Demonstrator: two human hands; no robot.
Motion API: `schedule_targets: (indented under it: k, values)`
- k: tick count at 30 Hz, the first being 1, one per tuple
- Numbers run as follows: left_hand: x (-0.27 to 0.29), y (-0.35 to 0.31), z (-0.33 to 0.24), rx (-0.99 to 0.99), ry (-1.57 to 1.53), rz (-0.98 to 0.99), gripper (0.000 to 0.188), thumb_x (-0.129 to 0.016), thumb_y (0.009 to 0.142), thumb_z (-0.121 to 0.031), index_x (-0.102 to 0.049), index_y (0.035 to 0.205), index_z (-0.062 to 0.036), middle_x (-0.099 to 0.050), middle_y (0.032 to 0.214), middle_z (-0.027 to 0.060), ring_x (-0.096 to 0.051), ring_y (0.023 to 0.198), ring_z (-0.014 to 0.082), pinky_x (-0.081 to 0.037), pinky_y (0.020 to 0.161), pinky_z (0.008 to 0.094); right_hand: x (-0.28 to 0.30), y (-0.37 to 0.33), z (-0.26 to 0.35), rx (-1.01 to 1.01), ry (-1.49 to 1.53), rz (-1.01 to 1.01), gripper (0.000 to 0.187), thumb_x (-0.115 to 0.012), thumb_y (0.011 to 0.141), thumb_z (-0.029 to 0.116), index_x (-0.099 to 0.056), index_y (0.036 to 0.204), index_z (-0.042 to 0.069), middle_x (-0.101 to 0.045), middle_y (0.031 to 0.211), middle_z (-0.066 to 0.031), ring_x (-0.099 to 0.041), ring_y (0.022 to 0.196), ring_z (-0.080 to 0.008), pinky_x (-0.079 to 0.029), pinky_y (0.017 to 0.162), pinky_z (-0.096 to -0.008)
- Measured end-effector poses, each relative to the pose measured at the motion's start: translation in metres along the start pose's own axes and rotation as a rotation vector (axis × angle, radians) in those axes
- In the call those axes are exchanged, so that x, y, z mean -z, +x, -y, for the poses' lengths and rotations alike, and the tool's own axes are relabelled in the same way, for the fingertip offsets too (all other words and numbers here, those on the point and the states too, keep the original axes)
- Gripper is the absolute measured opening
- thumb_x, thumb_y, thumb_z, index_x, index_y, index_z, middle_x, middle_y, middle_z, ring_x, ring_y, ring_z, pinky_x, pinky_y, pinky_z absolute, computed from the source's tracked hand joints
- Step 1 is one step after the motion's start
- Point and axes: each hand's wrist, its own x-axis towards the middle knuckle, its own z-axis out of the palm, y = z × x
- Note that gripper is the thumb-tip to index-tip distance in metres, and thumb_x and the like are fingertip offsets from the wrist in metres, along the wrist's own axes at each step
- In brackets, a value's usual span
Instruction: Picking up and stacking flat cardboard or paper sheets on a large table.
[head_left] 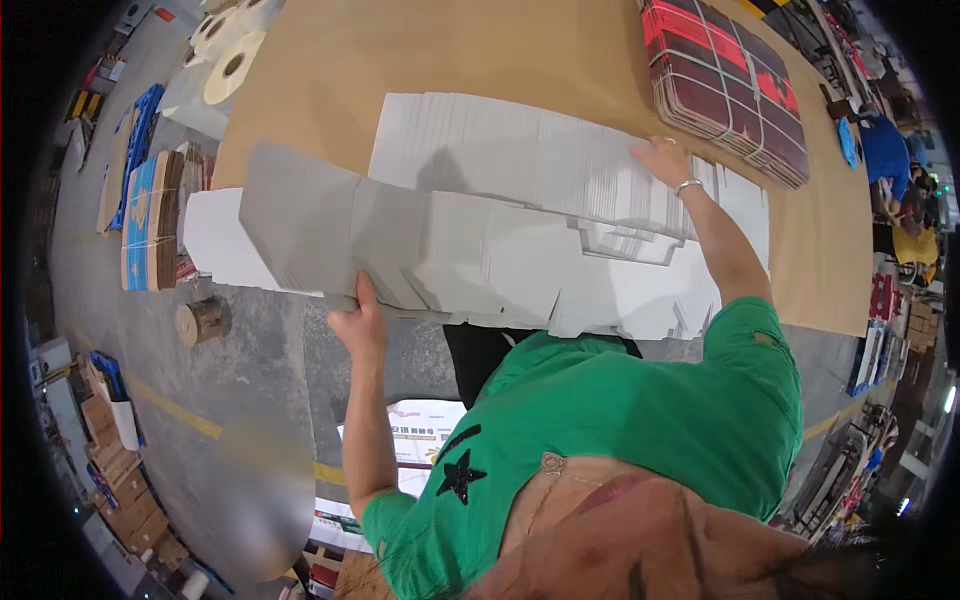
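Fanned-out grey-white die-cut cardboard sheets (520, 150) lie overlapping in a long row across the brown-covered table. In front of them, a nearer batch of cardboard blanks (440, 240) runs along the table's near edge, its left end raised and slightly blurred. My left hand (362, 318) grips this batch at its near edge, thumb on top and the other fingers hidden underneath. At the right end of the far row, my right hand (664, 160) rests on the sheets with fingers stretched out, holding nothing that I can see.
A string-tied bundle of red and dark flat cartons (725, 85) sits at the table's far right. Large white rolls (232, 70) and tied cardboard bundles (150, 225) stand left of the table (320, 60). A brown roll (202, 322) is on the floor. Other people (885, 160) are at far right.
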Motion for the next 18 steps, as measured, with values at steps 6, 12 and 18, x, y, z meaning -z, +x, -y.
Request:
schedule_targets:
  k: [6, 12, 18]
  values:
    - [0.004, 0.031, 0.040, 0.485, -0.723, -0.036, 0.041, -0.060, 0.080, -0.007, -0.046, 0.116, 0.0065, -0.052, 0.113, 0.0128, -0.050, 0.101, 0.0198, -0.039, 0.088, 0.0315, -0.011, 0.003, -0.012, -0.001, -0.046, 0.001, 0.064, -0.049, 0.075, 0.060, -0.053, 0.113, 0.009, -0.051, 0.119, -0.0154, -0.045, 0.114, -0.0302, -0.027, 0.096, -0.0528]
    - [0.006, 0.030, 0.039, 0.241, -0.780, 0.055, 0.047, -0.061, 0.078, -0.007, -0.043, 0.119, 0.0060, -0.051, 0.113, 0.0136, -0.050, 0.102, 0.0228, -0.040, 0.086, 0.0319, -0.008, 0.000, -0.010, -0.021, -0.006, 0.030, 0.066, -0.049, 0.075, 0.061, -0.051, 0.117, 0.011, -0.049, 0.122, -0.0147, -0.042, 0.118, -0.0305, -0.026, 0.097, -0.0534]
    - [-0.013, 0.000, 0.003, -0.170, 0.115, -0.050, 0.035, -0.061, 0.079, -0.008, -0.051, 0.107, 0.0117, -0.058, 0.103, 0.0135, -0.055, 0.094, 0.0206, -0.042, 0.081, 0.0300, -0.003, 0.000, -0.018, -0.017, -0.012, 0.050, 0.067, -0.049, 0.075, 0.061, -0.050, 0.118, 0.010, -0.049, 0.121, -0.0154, -0.042, 0.117, -0.0316, -0.027, 0.097, -0.0532]
